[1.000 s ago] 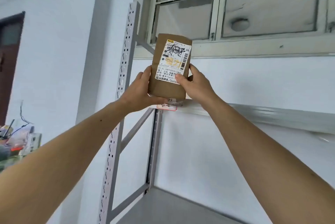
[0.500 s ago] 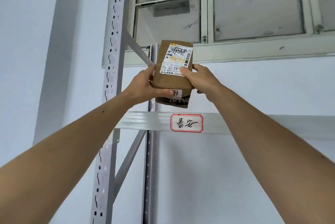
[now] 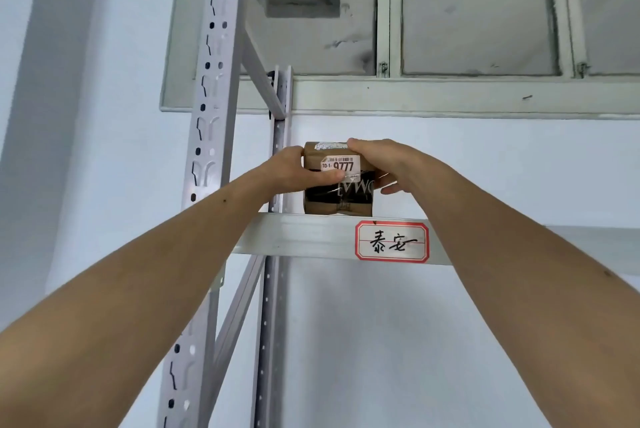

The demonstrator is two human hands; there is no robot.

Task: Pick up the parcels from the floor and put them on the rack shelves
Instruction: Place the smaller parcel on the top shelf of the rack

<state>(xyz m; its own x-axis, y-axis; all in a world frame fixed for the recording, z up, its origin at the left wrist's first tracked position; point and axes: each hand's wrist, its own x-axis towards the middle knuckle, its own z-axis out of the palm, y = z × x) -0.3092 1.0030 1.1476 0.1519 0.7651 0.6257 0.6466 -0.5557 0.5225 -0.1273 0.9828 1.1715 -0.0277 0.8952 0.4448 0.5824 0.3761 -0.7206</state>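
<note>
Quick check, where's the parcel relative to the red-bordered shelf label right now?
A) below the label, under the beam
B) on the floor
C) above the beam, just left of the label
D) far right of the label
C: the brown parcel, gripped by the left hand and right hand, sits just above the shelf beam, left of the red-bordered label.

Your parcel (image 3: 337, 185) carries a white sticker (image 3: 341, 164) reading "10-1-9777", and the shelf beam (image 3: 298, 235) wears a red-bordered label (image 3: 392, 241) handwritten "泰安".
</note>
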